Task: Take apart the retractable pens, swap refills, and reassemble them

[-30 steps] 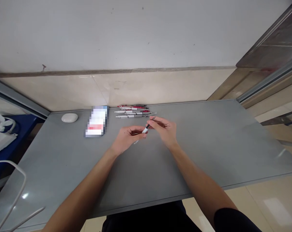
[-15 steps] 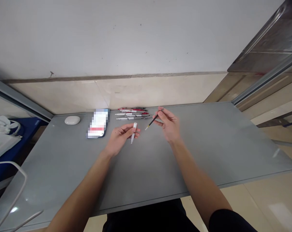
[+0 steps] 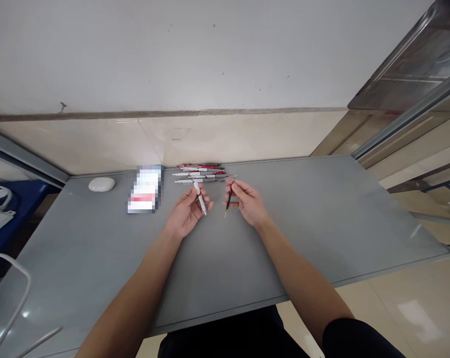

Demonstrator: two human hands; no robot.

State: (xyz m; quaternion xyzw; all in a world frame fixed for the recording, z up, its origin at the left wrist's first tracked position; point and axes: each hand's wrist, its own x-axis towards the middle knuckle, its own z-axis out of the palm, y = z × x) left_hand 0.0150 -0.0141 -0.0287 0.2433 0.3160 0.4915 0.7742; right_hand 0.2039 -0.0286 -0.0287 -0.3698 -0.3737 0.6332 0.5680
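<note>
Over the middle of the grey table (image 3: 225, 268), my left hand (image 3: 185, 213) is closed around a white pen barrel (image 3: 200, 199), which leans with its upper end to the left. To its right, my right hand (image 3: 247, 201) pinches a black pen refill (image 3: 229, 198) near its top. The refill's pale tip points down and a yellow band shows just above it. A gap separates the barrel and the refill. Just behind both hands lies a pile of several white and red pens (image 3: 200, 171).
A phone with a blurred screen (image 3: 145, 189) lies left of the pens. Further left sits a white rounded case (image 3: 101, 184). A white cable-like loop (image 3: 25, 283) stands at the near left. The tiled wall (image 3: 239, 136) borders the table's back edge.
The barrel in my left hand has turned, its top now leaning left. My right hand has moved slightly left and lower, and the refill now hangs more steeply. The view has shifted a little.
</note>
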